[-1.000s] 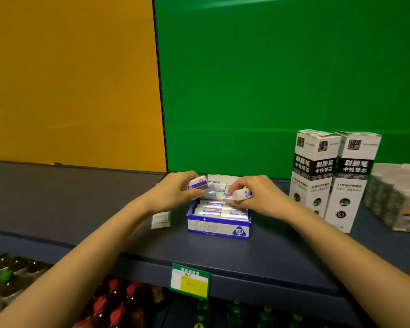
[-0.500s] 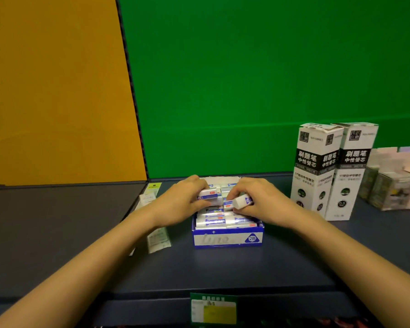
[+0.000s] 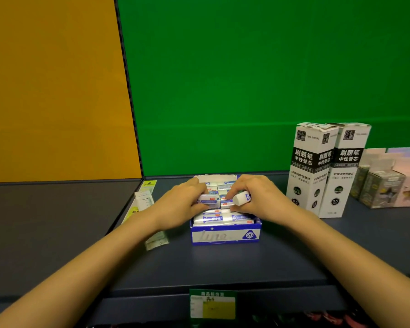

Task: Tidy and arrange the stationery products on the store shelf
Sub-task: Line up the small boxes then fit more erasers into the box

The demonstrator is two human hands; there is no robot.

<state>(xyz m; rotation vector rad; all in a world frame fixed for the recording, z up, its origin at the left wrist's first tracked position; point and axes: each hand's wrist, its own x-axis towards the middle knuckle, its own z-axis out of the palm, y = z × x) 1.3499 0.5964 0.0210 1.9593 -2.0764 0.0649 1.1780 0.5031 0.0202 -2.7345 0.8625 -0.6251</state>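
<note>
pinching erasers [image 3: 208, 200], left hand [image 3: 178, 205], right hand [image 3: 262, 197], inside box [image 3: 225, 236]

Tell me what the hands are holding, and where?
One eraser each. The left hand grips the left eraser by its long sides; the right hand grips the right eraser by its back end, tip poking out.
</note>
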